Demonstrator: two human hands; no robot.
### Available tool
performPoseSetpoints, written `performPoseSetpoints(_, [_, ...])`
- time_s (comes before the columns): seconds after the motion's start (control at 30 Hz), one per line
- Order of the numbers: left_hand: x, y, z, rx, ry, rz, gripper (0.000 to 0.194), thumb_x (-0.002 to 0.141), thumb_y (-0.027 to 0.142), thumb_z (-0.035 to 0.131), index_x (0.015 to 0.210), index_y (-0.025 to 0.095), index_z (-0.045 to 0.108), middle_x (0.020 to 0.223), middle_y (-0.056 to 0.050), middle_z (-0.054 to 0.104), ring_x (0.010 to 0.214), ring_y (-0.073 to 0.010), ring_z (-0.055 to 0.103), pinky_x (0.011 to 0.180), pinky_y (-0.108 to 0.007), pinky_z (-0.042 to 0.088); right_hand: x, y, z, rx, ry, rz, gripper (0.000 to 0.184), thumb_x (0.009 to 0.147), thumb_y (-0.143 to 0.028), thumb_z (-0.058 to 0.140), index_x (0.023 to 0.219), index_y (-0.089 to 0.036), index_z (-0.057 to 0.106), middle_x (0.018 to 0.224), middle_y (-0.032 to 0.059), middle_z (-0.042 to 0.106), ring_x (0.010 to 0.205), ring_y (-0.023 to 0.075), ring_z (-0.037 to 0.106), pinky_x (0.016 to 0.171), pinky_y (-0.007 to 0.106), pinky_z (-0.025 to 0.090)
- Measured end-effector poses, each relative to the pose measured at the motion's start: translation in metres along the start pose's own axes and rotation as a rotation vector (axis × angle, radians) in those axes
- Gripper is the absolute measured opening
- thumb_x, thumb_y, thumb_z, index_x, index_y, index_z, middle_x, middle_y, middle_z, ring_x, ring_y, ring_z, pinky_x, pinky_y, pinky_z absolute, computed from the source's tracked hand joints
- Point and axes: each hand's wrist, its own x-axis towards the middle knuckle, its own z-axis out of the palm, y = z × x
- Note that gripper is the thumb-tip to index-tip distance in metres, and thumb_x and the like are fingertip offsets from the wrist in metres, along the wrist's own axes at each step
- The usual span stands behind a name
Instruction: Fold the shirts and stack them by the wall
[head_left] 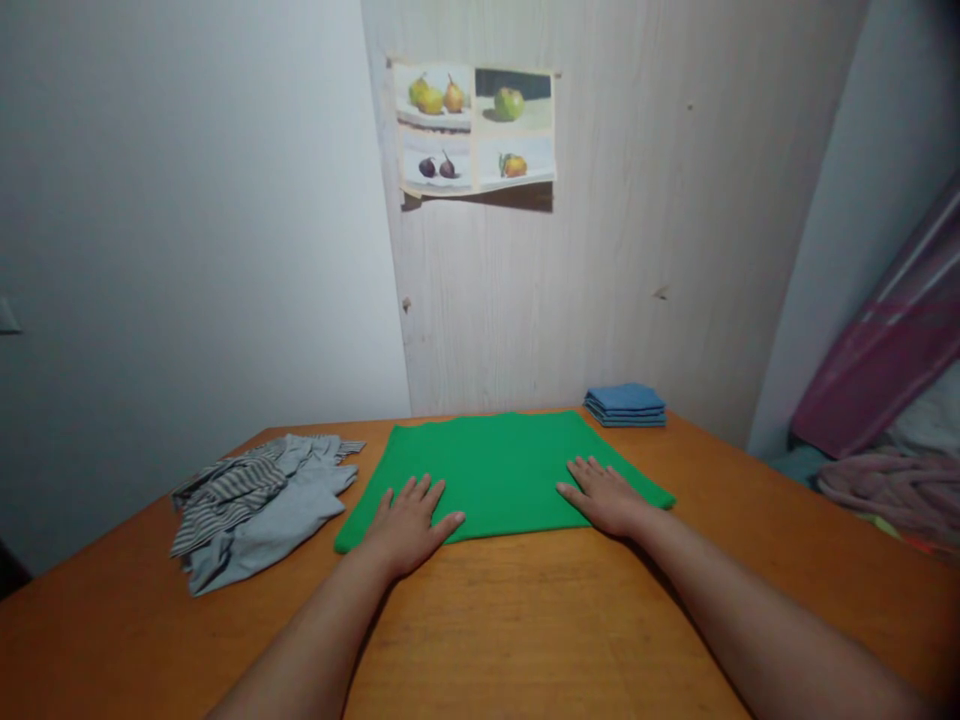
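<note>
A bright green cloth (502,460) lies spread flat on the wooden table, roughly rectangular, with its near edge toward me. My left hand (410,525) rests flat on its near left part, fingers spread. On the near right part, my right hand (606,497) also presses flat with its fingers apart. Neither hand grips anything. To the left of the green cloth is a loose, crumpled heap of grey cloth (262,530) and striped cloth (244,485).
A neat stack of folded blue cloths (625,403) sits at the table's back right corner. Behind the orange-brown table (517,630) stands a wall with a fruit picture sheet (476,128). Pinkish fabric (900,490) and a shiny pink item (885,330) are at the far right.
</note>
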Motion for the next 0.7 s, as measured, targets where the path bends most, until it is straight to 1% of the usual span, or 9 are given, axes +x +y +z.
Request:
performPoseSetpoints(0.1, [0.0,0.001,-0.004,-0.004,-0.011,-0.003,0.088,0.087,0.081,0.022,0.154,0.026,0.033,0.164,-0.009,0.02,0.152,-0.033,0.014,0.118,-0.062,0.011,-0.001,-0.001,-0.004,-0.002,-0.008,-0.003,0.089,0.093,-0.073,0.019,0.157,-0.013,0.026,0.164,0.0129,0.018,0.152,0.0312,0.011,0.121,0.049,0.012])
performPoseSetpoints(0.2, [-0.002,0.007,-0.009,-0.007,-0.006,-0.001,0.088,0.087,0.081,0.023,0.154,0.024,0.034,0.163,-0.009,0.022,0.151,-0.0345,0.014,0.117,-0.065,0.009,-0.007,-0.008,-0.007,0.006,-0.001,0.001,0.087,0.093,-0.072,0.02,0.157,-0.014,0.027,0.164,0.0127,0.017,0.152,0.0311,0.009,0.12,0.052,0.01])
performPoseSetpoints(0.27, [-0.004,0.011,-0.01,-0.008,0.01,0.021,0.088,0.088,0.08,0.024,0.154,0.024,0.034,0.163,-0.009,0.022,0.151,-0.035,0.013,0.117,-0.065,0.007,-0.012,-0.017,-0.009,0.031,0.002,-0.053,0.087,0.093,-0.073,0.021,0.157,-0.015,0.026,0.165,0.0114,0.015,0.152,0.0304,0.006,0.121,0.052,0.008])
performPoseSetpoints(0.37, [-0.004,0.015,-0.009,-0.015,0.0,0.056,0.088,0.086,0.081,0.025,0.155,0.027,0.032,0.164,-0.007,0.019,0.152,-0.0351,0.011,0.117,-0.066,0.009,-0.02,-0.03,-0.011,0.079,-0.034,-0.185,0.089,0.092,-0.076,0.022,0.159,-0.017,0.022,0.165,0.0098,0.011,0.153,0.0289,0.003,0.121,0.049,0.006])
performPoseSetpoints(0.47, [-0.002,0.014,-0.004,-0.001,-0.026,0.048,0.088,0.085,0.082,0.026,0.155,0.028,0.031,0.164,-0.006,0.018,0.152,-0.0353,0.011,0.117,-0.066,0.01,-0.024,-0.037,-0.012,0.1,-0.082,-0.236,0.089,0.092,-0.076,0.021,0.159,-0.017,0.02,0.165,0.0103,0.011,0.152,0.0298,0.002,0.121,0.05,0.005])
performPoseSetpoints(0.53, [0.001,0.011,-0.001,0.014,-0.026,0.046,0.088,0.085,0.083,0.026,0.155,0.029,0.03,0.164,-0.006,0.017,0.152,-0.0352,0.011,0.117,-0.066,0.011,-0.024,-0.036,-0.013,0.11,-0.093,-0.232,0.09,0.091,-0.077,0.02,0.159,-0.018,0.021,0.165,0.0104,0.011,0.152,0.0306,0.003,0.121,0.049,0.005])
performPoseSetpoints(0.6, [0.003,0.009,0.001,0.022,-0.026,0.05,0.088,0.085,0.083,0.027,0.155,0.029,0.028,0.164,-0.005,0.017,0.152,-0.0352,0.011,0.117,-0.067,0.011,-0.022,-0.03,-0.014,0.117,-0.095,-0.206,0.091,0.09,-0.079,0.019,0.159,-0.018,0.021,0.165,0.0104,0.011,0.152,0.031,0.004,0.121,0.049,0.005])
performPoseSetpoints(0.7, [0.005,0.007,0.002,0.02,-0.025,0.056,0.088,0.085,0.082,0.027,0.155,0.03,0.028,0.164,-0.004,0.017,0.151,-0.0352,0.01,0.117,-0.067,0.011,-0.016,-0.013,-0.015,0.117,-0.071,-0.105,0.093,0.09,-0.078,0.018,0.158,-0.015,0.022,0.165,0.0122,0.012,0.152,0.0316,0.004,0.121,0.049,0.006])
